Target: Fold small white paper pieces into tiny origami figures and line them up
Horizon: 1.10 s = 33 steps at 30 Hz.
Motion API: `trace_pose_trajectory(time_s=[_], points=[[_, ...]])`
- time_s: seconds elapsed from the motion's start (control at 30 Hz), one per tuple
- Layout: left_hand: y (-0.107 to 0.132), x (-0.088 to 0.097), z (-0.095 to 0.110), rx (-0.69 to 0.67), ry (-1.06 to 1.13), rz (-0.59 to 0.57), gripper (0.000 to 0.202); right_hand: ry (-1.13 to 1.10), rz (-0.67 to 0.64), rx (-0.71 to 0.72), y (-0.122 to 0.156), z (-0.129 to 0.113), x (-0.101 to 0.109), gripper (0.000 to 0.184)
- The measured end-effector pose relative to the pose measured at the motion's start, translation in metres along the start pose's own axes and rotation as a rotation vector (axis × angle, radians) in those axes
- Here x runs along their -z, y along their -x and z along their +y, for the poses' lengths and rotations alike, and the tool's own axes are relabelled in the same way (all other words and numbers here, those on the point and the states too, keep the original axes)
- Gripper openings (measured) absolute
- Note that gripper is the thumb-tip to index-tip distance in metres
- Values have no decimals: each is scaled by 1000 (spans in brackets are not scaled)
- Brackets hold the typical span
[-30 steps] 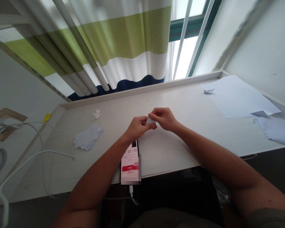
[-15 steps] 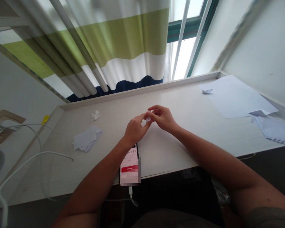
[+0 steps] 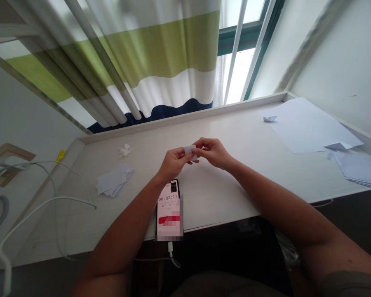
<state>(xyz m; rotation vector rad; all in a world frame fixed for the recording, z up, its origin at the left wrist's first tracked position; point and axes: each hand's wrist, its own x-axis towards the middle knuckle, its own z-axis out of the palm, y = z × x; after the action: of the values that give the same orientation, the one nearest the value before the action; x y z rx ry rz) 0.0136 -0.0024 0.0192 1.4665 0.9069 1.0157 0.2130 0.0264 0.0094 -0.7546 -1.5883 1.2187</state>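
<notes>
A small folded piece of paper point(image 3: 189, 152), pale and roughly square, is held above the middle of the white desk point(image 3: 222, 198). My left hand point(image 3: 172, 164) pinches it from the left, thumb across its front. From the other side my right hand point(image 3: 212, 152) grips its right edge between thumb and fingers. The fingers behind the paper are partly hidden. Just below my left wrist lies a phone point(image 3: 169, 206) with a running timer on its screen, plugged into a white cable point(image 3: 170, 249).
Left on the desk are a stack of paper slips point(image 3: 115, 180) and a crumpled tissue point(image 3: 124, 151). At right lie a small folded paper boat point(image 3: 270, 119), a large white sheet point(image 3: 309, 128) and more folded papers point(image 3: 360, 167). White cords point(image 3: 49, 202) loop over the left side.
The folded paper has turned from a narrow edge-on view to show a flat, squarish face. My left hand has shifted slightly left, uncovering more of the phone screen.
</notes>
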Motion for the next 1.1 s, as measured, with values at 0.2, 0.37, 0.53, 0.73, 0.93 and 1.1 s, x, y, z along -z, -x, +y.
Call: trace_pose_trajectory(time_s=[0.2, 0.37, 0.53, 0.73, 0.93, 1.1], points=[[3, 0, 4, 72, 49, -31, 35, -107, -95, -12, 0, -3, 3, 30], [0, 8, 5, 198, 221, -109, 43, -158, -166, 6, -1, -3, 5, 26], [0, 11, 7, 266, 255, -134, 51, -168, -209, 15, -1, -4, 6, 24], [1, 9, 2, 233, 173, -76, 46, -207, -160, -28, 0, -1, 4, 23], [3, 6, 6, 183, 142, -17, 47, -164, -70, -102, 1, -2, 1, 27], [3, 4, 5, 158, 125, -19, 52, -69, -22, -76, 1, -1, -2, 34]])
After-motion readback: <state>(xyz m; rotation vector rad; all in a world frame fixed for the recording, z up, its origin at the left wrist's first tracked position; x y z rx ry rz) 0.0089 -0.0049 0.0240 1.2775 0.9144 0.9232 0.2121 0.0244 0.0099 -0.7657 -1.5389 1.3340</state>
